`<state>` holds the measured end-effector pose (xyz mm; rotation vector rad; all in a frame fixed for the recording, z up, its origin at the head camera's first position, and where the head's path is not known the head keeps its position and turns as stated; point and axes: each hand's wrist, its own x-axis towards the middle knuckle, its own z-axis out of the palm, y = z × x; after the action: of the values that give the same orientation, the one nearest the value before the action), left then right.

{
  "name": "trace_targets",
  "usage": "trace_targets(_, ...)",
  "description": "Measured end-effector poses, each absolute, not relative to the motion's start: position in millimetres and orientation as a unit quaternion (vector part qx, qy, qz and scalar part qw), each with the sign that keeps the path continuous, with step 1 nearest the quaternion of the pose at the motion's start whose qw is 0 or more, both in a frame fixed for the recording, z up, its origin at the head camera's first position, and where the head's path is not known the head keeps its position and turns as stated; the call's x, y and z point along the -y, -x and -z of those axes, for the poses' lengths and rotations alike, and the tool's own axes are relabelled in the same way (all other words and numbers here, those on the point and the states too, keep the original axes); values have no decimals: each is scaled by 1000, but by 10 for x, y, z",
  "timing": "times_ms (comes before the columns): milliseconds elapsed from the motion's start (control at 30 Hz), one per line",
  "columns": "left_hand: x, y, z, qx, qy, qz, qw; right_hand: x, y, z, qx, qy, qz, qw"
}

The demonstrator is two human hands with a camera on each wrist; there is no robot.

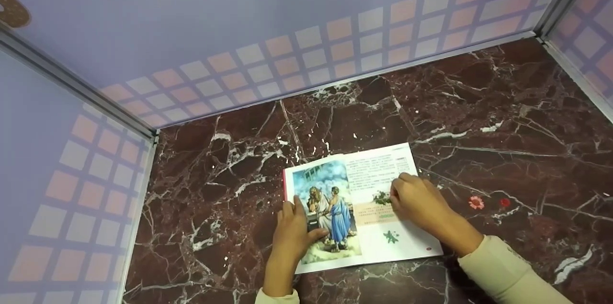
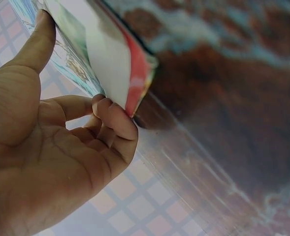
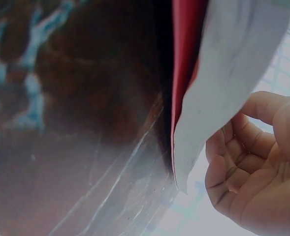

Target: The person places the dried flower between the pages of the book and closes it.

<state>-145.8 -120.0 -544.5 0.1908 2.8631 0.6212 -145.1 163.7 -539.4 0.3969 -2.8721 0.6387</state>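
An open book [image 1: 330, 258] lies on the dark marbled surface, a painted picture of two robed figures on its left page and printed text on its right page [image 1: 412, 242]. At the book's left edge, my left hand [image 1: 293, 227] grips it, thumb on the picture and curled fingers at the red-edged cover [image 2: 137, 78]. My right hand [image 1: 419, 201] is over the right page with fingers curled, beside a dark green leafy shape [image 1: 381, 197]. In the right wrist view, the page [image 3: 223, 93] hides its fingertips; I cannot tell whether they pinch anything. A green leaf shape [image 1: 391, 236] shows lower on that page.
Right of the book lie a pinkish-red flower [image 1: 476, 202] and a smaller red one [image 1: 505, 202]. Lilac panels with a checked pattern [image 1: 306, 50] stand along the back and both sides, joined by grey metal posts [image 1: 76, 81].
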Motion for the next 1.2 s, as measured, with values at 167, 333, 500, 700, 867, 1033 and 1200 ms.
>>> trace_targets(167, 1204, 1457, 5438, -970, -68, -210, 102, -1629, 1458, 5401, 964, -136, -210, 93)
trace_targets(333, 1210, 1450, 5438, -970, -69, -213, 99, -1626, 1457, 5422, 962, -149, -198, 111)
trace_targets(500, 1212, 1441, 5436, -969, -64, -216, 104, -1626, 1455, 5427, 961, -152, -199, 115)
trace_targets(700, 1214, 1446, 5440, -968, -64, -217, 105, -1633, 1453, 5412, 962, -145, -209, 101)
trace_targets(867, 1208, 1451, 5440, -968, -63, -216, 108, -1643, 1447, 5401, 962, -138, -219, 84)
trace_targets(1033, 1207, 1452, 5436, -968, -62, -217, 107, -1649, 1442, 5409, 963, -133, -224, 71)
trace_targets(1200, 1199, 1450, 5437, -969, -62, -216, 106, -1655, 1437, 5410, 963, -133, -225, 73)
